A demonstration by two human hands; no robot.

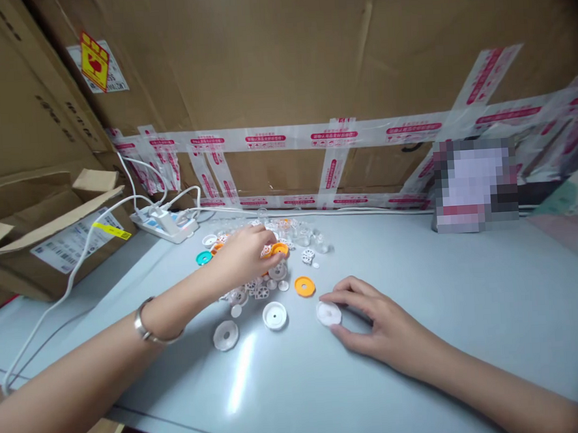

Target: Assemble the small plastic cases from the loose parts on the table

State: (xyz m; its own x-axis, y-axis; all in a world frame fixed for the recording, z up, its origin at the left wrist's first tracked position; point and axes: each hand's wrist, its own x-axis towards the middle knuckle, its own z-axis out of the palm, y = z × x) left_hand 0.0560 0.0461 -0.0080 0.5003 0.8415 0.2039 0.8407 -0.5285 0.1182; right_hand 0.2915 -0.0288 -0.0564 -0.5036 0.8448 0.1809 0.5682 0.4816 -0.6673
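Note:
My left hand (252,254) reaches into a pile of small plastic parts, its thumb and fingers closed around an orange round part (281,250). On the table to the right, my right hand (368,313) pinches a white disc (329,313) by its edges, between thumb and forefinger. Just above that disc lies another orange ring (304,287) with a hole in its middle. A white round cap (275,316) and a white ring (226,336) rest in front of the pile. The pile's white spoked pieces (259,289) are partly hidden under my left hand.
A teal round part (204,257) and clear plastic pieces (320,241) lie around the pile. At the back left are a white power strip (172,227) with cables and an open cardboard box (60,237). A large taped carton (280,67) stands behind; a blurred-out object (473,189) is at right.

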